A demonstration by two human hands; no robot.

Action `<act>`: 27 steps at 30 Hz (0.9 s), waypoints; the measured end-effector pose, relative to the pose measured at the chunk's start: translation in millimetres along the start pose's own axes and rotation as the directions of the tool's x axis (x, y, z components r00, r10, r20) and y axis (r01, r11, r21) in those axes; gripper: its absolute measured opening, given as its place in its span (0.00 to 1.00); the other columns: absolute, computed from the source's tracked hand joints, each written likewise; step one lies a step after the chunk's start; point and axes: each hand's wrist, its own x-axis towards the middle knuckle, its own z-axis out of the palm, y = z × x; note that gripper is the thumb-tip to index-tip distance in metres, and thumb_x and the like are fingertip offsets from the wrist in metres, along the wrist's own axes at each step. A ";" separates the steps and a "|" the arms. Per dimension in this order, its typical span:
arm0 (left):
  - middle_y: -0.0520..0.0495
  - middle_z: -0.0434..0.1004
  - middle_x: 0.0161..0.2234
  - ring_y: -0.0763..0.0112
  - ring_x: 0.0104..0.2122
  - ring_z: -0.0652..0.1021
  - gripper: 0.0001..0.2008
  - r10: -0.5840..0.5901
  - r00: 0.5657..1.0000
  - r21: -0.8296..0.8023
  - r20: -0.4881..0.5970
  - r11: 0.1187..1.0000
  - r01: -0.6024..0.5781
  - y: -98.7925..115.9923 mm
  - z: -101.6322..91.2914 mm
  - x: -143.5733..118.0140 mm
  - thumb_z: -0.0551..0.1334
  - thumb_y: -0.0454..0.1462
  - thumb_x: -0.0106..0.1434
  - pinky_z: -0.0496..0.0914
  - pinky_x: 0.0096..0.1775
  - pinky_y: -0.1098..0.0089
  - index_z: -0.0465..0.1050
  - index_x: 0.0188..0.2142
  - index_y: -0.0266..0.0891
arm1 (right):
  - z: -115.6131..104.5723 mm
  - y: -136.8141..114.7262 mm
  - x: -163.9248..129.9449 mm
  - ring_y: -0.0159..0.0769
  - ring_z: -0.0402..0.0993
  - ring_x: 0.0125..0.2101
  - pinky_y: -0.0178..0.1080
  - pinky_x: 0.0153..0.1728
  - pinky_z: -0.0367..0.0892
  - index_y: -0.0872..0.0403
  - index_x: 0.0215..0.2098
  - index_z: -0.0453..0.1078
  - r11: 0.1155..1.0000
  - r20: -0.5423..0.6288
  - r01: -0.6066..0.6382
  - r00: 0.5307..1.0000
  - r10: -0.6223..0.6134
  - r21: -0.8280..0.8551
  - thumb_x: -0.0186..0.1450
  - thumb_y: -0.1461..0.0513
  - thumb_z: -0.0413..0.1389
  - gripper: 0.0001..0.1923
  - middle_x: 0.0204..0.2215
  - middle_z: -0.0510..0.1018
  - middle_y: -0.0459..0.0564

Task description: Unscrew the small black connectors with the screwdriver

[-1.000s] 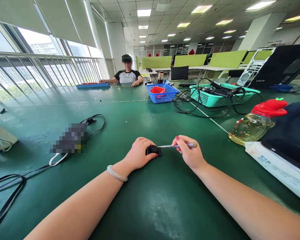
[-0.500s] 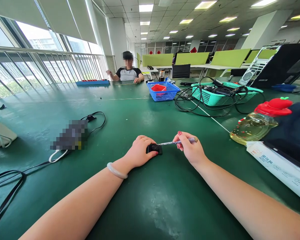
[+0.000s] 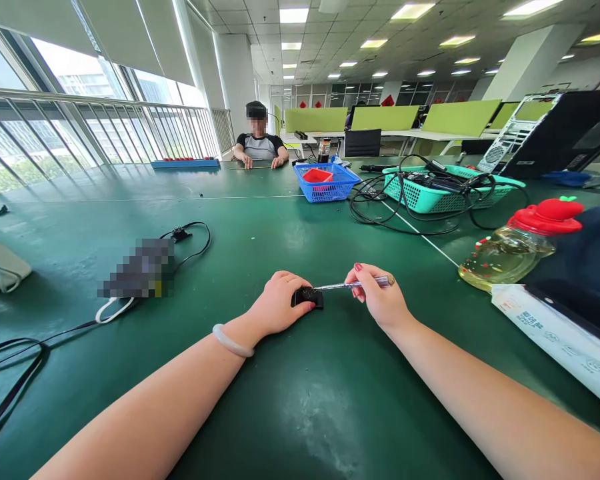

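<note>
Left hand (image 3: 279,307): my fingers pinching the small black part (image 3: 309,297) on the counter (image 3: 300,400).
Right hand (image 3: 380,300): my fingers pinching the screwdriver (image 3: 353,285), tip touching the part.

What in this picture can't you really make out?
Head view, the only one:
- Small black device: its left part is covered by the left hand, and it is too small to identify.
- Tip of the slim silver screwdriver held by the right hand: too small to tell where it meets the device.
- Object beside the black cable: pixelated.
- White printed box: cut off by the right edge.
</note>
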 end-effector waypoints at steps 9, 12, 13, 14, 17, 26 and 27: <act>0.47 0.78 0.46 0.55 0.52 0.71 0.13 0.021 1.000 0.022 -0.009 1.000 -0.021 -0.2 -0.8 -0.2 0.64 0.42 0.60 0.63 0.57 0.52 0.74 0.45 0.44 | 4.8 0.2 1.2 0.27 0.58 0.17 0.33 0.19 0.55 0.51 0.27 0.66 0.996 -0.061 0.051 0.997 -0.046 0.076 0.62 0.44 0.58 0.21 0.16 0.63 0.40; 0.47 0.78 0.47 0.55 0.53 0.70 0.14 0.034 0.999 0.032 -0.009 0.999 -0.033 1.4 -1.8 -0.5 0.65 0.42 0.60 0.63 0.58 0.52 0.74 0.45 0.44 | 7.0 -0.8 3.5 0.24 0.58 0.15 0.32 0.17 0.54 0.50 0.30 0.62 0.973 -0.096 0.024 0.995 -0.002 0.230 0.56 0.47 0.66 0.21 0.21 0.67 0.38; 0.47 0.78 0.47 0.55 0.53 0.70 0.14 0.041 0.999 0.030 -0.005 0.999 -0.041 2.1 -2.0 -0.5 0.66 0.42 0.60 0.63 0.58 0.52 0.75 0.45 0.44 | 7.2 -1.1 4.2 0.23 0.58 0.15 0.32 0.16 0.54 0.50 0.31 0.61 0.964 -0.100 0.015 0.995 0.012 0.267 0.55 0.48 0.68 0.22 0.22 0.68 0.37; 0.47 0.78 0.47 0.54 0.54 0.69 0.14 0.049 0.999 0.025 -0.001 0.998 -0.049 2.7 -2.0 -0.6 0.66 0.43 0.59 0.63 0.58 0.52 0.75 0.44 0.43 | 7.1 -1.2 4.9 0.23 0.57 0.14 0.32 0.15 0.53 0.49 0.32 0.61 0.956 -0.099 0.007 0.995 0.023 0.293 0.53 0.49 0.69 0.23 0.22 0.69 0.37; 0.45 0.78 0.48 0.54 0.54 0.69 0.15 0.064 0.998 0.004 -0.001 0.998 -0.064 4.4 -1.6 -1.0 0.68 0.43 0.57 0.63 0.58 0.51 0.76 0.43 0.43 | 5.7 -1.9 5.7 0.24 0.59 0.14 0.32 0.16 0.56 0.48 0.35 0.60 0.942 -0.077 -0.006 0.996 0.034 0.335 0.52 0.50 0.70 0.25 0.22 0.71 0.36; 0.45 0.79 0.46 0.54 0.54 0.70 0.15 0.048 0.999 -0.010 0.012 0.999 -0.048 5.1 -1.2 -1.0 0.69 0.44 0.57 0.64 0.58 0.52 0.75 0.43 0.43 | 0.9 -5.9 3.8 0.30 0.70 0.20 0.37 0.23 0.66 0.47 0.41 0.60 0.924 0.020 -0.008 1.000 0.001 0.383 0.60 0.46 0.61 0.21 0.27 0.76 0.41; 0.45 0.79 0.46 0.54 0.54 0.70 0.15 0.049 0.999 -0.009 0.015 0.999 -0.049 5.2 -1.4 -0.9 0.68 0.44 0.57 0.64 0.58 0.53 0.75 0.43 0.43 | 0.4 -5.9 4.0 0.31 0.71 0.22 0.38 0.26 0.68 0.46 0.42 0.60 0.920 0.027 -0.004 1.000 -0.007 0.392 0.60 0.48 0.61 0.20 0.30 0.77 0.42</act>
